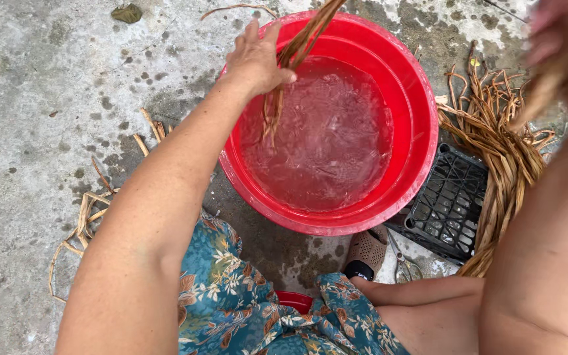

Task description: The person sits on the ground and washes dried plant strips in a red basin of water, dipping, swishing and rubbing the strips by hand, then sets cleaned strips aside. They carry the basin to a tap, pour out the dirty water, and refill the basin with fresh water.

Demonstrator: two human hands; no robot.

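Observation:
My left hand point(256, 58) is closed around a bunch of brown dried plant strips point(277, 98) over a red plastic basin point(422, 125) of water. The lower ends of the strips dip into the water, and the upper ends run out past the top of the frame. My right hand point(560, 46) is raised at the upper right, blurred, and grips another bunch of brown strips point(539, 92). That bunch hangs above a larger pile of the same strips point(504, 158).
The pile lies across a black plastic crate point(448, 204) to the right of the basin. Scissors point(403, 266) lie beside a brown sandal point(366, 253). Loose strips point(83, 220) and leaves point(127, 12) dot the wet concrete floor. My floral garment point(244, 302) fills the bottom centre.

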